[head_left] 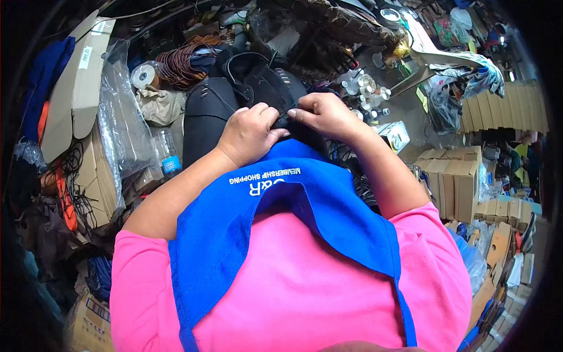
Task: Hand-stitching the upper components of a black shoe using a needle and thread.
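Left hand closed: thumb and bent fingers pinching dark material of a black item; right hand closed on it too, thumb against curled fingers, just beside the left. Exact part pinched hidden, black on black. Item lies at centre, just beyond the blue apron worn over a pink shirt. Surroundings, from left: dark blue cloth; tall cardboard piece, tilted; clear plastic sheeting; white roll; clear bottle, blue label, near the left forearm; coiled reddish-brown cords. Right of the item: cluster of small whitish pieces, spools or containers, cannot tell; farther right, cardboard boxes, well apart from the hands.
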The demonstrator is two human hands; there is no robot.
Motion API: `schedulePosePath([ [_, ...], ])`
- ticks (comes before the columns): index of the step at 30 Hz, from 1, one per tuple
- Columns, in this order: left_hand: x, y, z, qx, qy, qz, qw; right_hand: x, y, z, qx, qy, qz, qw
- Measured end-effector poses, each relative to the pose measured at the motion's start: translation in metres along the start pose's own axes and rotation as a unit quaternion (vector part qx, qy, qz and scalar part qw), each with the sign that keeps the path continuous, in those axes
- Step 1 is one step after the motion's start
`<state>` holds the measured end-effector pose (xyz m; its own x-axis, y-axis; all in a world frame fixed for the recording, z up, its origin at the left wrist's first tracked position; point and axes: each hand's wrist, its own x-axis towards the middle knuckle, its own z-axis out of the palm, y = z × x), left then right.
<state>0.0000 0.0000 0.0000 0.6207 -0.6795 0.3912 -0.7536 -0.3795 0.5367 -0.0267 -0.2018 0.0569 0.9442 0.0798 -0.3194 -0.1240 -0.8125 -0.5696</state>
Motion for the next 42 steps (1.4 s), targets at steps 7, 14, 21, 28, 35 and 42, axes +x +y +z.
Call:
schedulePosePath([
  [7,0.001,0.005,0.000,0.009,0.011,0.003,1.000,-0.016,0.001,-0.012,0.033,-0.064,-0.083,0.994],
  [14,0.002,-0.001,-0.015,-0.029,-0.026,-0.028,0.999,-0.048,0.009,-0.014,0.187,0.008,-0.069,0.980],
  [21,0.032,-0.042,-0.046,-0.183,-0.045,0.007,0.982,-0.045,0.009,-0.023,0.134,0.075,-0.112,0.982],
  [28,0.043,-0.050,-0.033,-0.149,-0.137,0.019,0.979,-0.021,0.000,-0.011,0.013,0.058,-0.135,0.989],
  [35,0.048,-0.057,-0.030,-0.160,-0.132,0.018,0.978,-0.016,-0.005,-0.015,-0.036,0.026,-0.112,0.993],
  [42,0.046,-0.059,-0.030,-0.196,-0.125,0.000,0.973,-0.015,-0.014,-0.012,-0.057,0.040,-0.104,0.992],
])
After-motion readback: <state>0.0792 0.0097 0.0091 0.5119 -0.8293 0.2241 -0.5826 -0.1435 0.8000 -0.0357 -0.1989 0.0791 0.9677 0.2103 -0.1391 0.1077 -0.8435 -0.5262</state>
